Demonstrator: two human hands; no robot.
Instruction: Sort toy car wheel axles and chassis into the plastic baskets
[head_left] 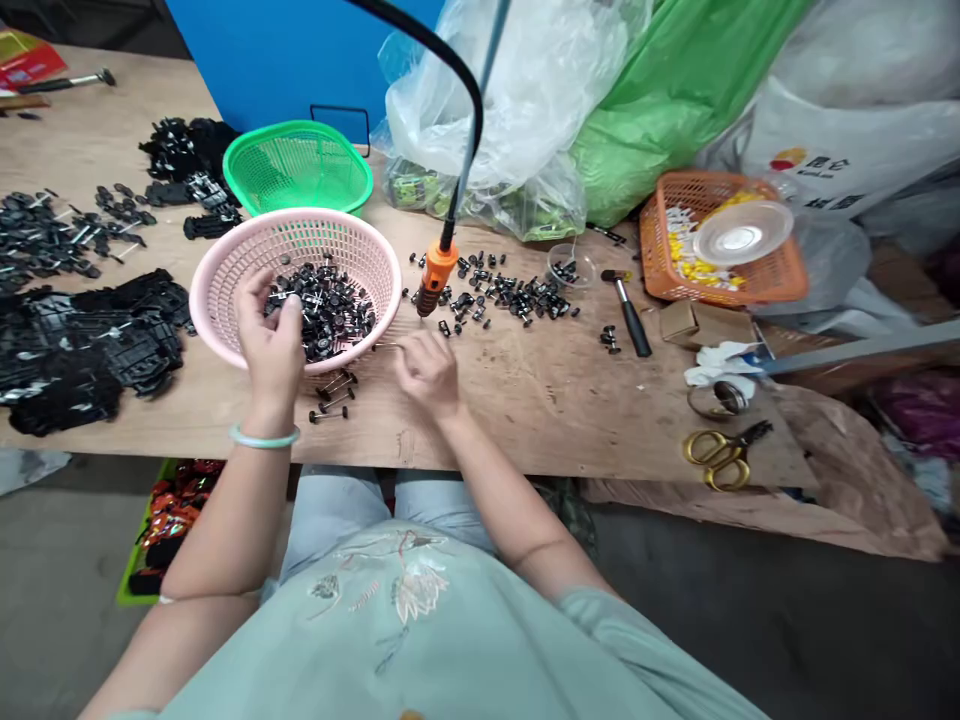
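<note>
L hand (pixel 270 335) half-curled, R hand (pixel 429 372) bent in, grips unclear; L knocking pink basket (pixel 217 290) around its fingers could spill blk parts (pixel 334 310).

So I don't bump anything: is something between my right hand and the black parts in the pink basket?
Yes: the right-hand rim of the pink basket stands between your right hand and the black parts. The orange tool hangs beyond that hand, off that line.
</note>
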